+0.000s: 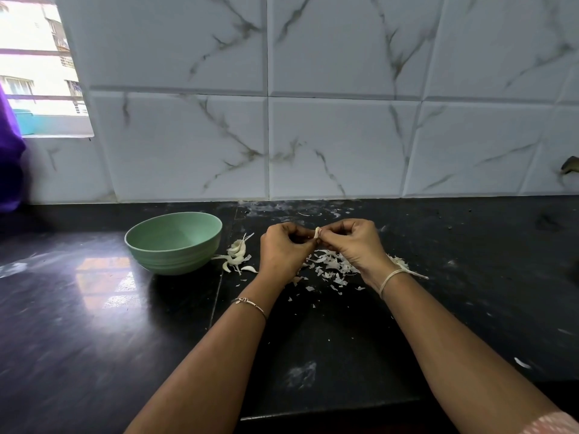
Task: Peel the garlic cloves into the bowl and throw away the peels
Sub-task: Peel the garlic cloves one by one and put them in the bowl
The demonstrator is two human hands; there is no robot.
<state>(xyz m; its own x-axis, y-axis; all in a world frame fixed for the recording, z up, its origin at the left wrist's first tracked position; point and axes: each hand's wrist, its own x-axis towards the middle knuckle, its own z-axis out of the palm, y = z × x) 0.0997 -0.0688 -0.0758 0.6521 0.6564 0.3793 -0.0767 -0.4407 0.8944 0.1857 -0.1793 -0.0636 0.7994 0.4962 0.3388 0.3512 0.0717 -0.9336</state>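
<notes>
Hands [282, 252] [354, 242] on clove [317, 233] near green bowl [175, 256]

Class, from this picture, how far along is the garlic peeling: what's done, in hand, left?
Done: some peeling, given the white papery peel scraps on the black countertop. In hand: left hand and right hand both pinch one pale garlic clove. Left: the pale garlic pieces beside the round green bowl, and binning the scraps.

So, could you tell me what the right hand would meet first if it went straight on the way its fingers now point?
It points leftward: past the garlic clove it pinches, the right hand would meet the left hand almost at once, though depth is hard to judge.
</notes>
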